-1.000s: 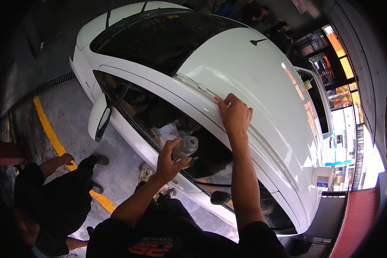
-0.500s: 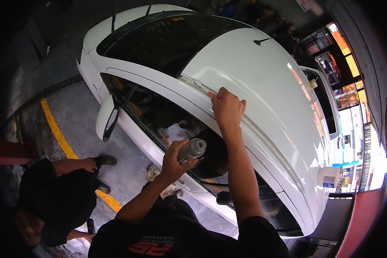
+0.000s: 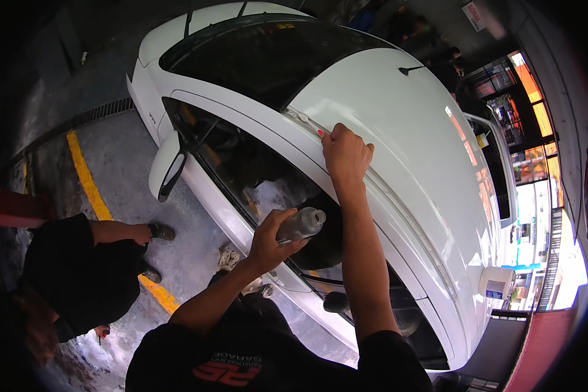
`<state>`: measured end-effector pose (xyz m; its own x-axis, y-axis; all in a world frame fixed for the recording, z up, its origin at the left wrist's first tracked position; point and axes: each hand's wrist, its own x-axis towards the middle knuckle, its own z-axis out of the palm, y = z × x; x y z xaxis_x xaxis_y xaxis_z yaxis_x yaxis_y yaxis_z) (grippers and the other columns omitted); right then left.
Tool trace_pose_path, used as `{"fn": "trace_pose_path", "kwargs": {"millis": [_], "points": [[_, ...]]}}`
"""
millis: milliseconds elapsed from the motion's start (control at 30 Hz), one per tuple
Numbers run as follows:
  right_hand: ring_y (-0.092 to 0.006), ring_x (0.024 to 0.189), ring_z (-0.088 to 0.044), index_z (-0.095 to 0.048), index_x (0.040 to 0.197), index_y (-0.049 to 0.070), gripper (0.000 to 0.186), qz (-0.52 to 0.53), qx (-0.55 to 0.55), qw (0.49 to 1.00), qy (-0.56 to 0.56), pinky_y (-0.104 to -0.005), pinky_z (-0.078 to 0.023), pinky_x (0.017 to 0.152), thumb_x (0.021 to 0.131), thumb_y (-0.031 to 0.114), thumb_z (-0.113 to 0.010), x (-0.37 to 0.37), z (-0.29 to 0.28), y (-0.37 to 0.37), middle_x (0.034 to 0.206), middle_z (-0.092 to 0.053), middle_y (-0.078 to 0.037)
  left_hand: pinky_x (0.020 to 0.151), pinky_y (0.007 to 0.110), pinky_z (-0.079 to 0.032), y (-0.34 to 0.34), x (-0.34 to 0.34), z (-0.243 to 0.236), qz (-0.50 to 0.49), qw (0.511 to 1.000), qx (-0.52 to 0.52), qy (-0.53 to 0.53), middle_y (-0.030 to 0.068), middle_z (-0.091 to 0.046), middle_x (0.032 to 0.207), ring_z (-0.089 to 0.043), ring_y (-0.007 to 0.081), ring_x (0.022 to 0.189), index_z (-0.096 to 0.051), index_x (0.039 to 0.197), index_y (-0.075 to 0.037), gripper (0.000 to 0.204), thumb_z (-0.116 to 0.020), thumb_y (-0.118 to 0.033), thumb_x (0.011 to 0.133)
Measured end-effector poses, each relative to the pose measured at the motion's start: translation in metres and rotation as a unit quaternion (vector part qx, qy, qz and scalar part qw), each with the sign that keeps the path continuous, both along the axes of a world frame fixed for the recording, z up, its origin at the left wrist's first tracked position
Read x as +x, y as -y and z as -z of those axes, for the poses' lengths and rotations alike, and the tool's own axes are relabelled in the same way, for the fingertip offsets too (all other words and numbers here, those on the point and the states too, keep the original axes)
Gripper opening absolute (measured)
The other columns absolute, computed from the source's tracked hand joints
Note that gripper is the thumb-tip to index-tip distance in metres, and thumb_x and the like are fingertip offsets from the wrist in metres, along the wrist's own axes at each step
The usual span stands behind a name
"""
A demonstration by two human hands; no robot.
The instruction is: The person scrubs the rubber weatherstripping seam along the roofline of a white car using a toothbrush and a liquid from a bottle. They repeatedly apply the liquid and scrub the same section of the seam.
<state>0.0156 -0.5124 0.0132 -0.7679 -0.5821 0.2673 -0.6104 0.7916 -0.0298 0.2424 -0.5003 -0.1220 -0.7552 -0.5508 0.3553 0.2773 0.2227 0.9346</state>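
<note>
Alongside me stands a white car. My left hand is closed around a grey, translucent bottle with an uncapped mouth, tilted up and to the right in front of the side window. My right hand is pinched on a small red-tipped thing at the roof-edge groove. Most of that thing is hidden by my fingers, so its kind cannot be told. Pale, whitish marks show in the groove near the windshield corner.
A white tub with a label sits at the car's rear right. The side mirror juts out at left. Another person in black bends at the left, near a yellow floor line. A floor grate runs beyond the mirror.
My right hand has slid slightly along the groove, away from the windshield. The bottle leans more to the right. The other person's lower hand has shifted left, and the whole view has moved a little.
</note>
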Motion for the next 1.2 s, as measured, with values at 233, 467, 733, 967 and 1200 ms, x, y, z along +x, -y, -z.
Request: {"fn": "trace_pose_path", "kwargs": {"millis": [233, 467, 733, 967, 1200], "points": [[-0.0364, 0.073, -0.071, -0.071, 0.086, 0.008, 0.02, 0.023, -0.023, 0.999, 0.039, -0.0503, -0.045, 0.086, 0.092, 0.027, -0.07, 0.001, -0.009, -0.017, 0.075, -0.073, -0.015, 0.096, 0.042, -0.052, -0.006, 0.01, 0.004, -0.017, 0.999, 0.032, 0.004, 0.0164, -0.062, 0.123, -0.065, 0.0314, 0.112, -0.052, 0.143, -0.006, 0.07, -0.086, -0.02, 0.083], [-0.0348, 0.069, -0.069, -0.072, 0.084, 0.009, 0.026, 0.132, -0.022, 0.989, 0.064, -0.0474, -0.042, 0.085, 0.091, 0.033, -0.074, 0.011, -0.046, -0.113, 0.077, -0.074, -0.012, 0.099, 0.041, -0.051, 0.002, 0.011, -0.002, 0.001, 1.0, 0.027, 0.0, 0.017, -0.062, 0.126, -0.064, 0.0293, 0.116, -0.05, 0.143, -0.003, 0.069, -0.084, -0.018, 0.085], [-0.032, 0.078, -0.07, -0.072, 0.086, 0.008, 0.026, 0.164, -0.075, 0.984, 0.009, -0.046, -0.041, 0.085, 0.092, 0.033, -0.074, 0.019, -0.038, -0.152, 0.085, -0.075, -0.01, 0.103, 0.04, -0.048, -0.015, -0.01, 0.002, 0.038, 0.998, 0.052, 0.016, 0.0156, -0.061, 0.126, -0.061, 0.0253, 0.116, -0.05, 0.14, -0.001, 0.066, -0.084, -0.019, 0.087], [-0.0286, 0.066, -0.068, -0.072, 0.08, 0.01, 0.037, 0.439, -0.091, 0.894, -0.009, -0.0512, -0.04, 0.083, 0.085, 0.045, -0.084, 0.046, -0.079, -0.388, 0.066, -0.071, -0.006, 0.096, 0.035, -0.047, -0.025, -0.031, -0.011, 0.119, 0.992, 0.04, 0.007, 0.0088, -0.059, 0.116, -0.058, 0.0195, 0.105, -0.053, 0.132, -0.003, 0.057, -0.083, -0.023, 0.088], [-0.03, 0.086, -0.068, -0.073, 0.087, 0.008, 0.034, 0.381, -0.168, 0.907, -0.071, -0.049, -0.042, 0.087, 0.086, 0.041, -0.082, 0.045, -0.055, -0.378, 0.088, -0.073, -0.01, 0.099, 0.034, -0.048, -0.069, -0.134, -0.094, 0.215, 0.972, -0.005, -0.094, 0.0082, -0.063, 0.12, -0.06, 0.0165, 0.108, -0.051, 0.14, -0.003, 0.056, -0.078, -0.02, 0.093]]}}
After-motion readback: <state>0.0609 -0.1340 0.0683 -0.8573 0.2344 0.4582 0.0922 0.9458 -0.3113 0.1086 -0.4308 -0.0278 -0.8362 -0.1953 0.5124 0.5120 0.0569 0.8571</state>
